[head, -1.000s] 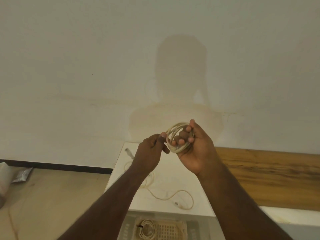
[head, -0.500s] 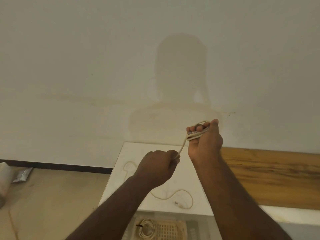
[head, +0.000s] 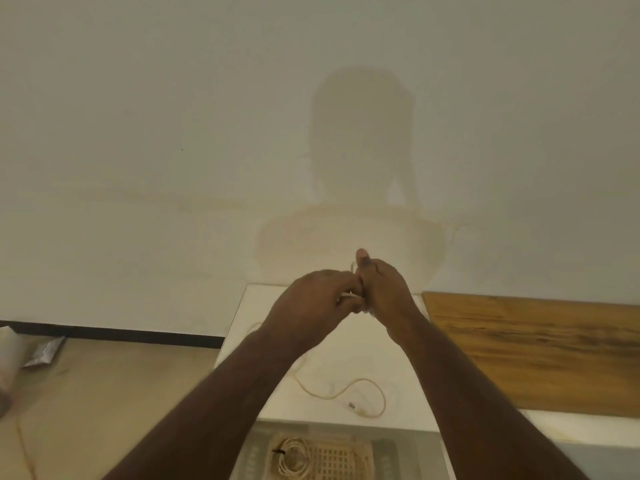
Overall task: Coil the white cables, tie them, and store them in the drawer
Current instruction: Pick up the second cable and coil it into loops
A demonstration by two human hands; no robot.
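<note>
My left hand (head: 313, 301) and my right hand (head: 384, 289) meet above the white cabinet top (head: 401, 351). Both have curled fingers on a coiled white cable (head: 351, 295), which is almost wholly hidden between them; only a sliver shows. A second white cable (head: 346, 391) lies loose on the cabinet top, its plug end near the front edge. Below, the open drawer (head: 384, 448) holds a beige basket with a tied cable coil (head: 292, 457) in it.
A wooden board (head: 540, 351) lies on the surface to the right of the cabinet top. On the floor at left lie a silvery packet (head: 43, 351) and a thin cord (head: 24, 445). A plain wall stands close behind.
My left hand has risen from below to meet my right hand. The stretch of cable that ran between them is gone from sight, and the coil is now hidden between the two hands.
</note>
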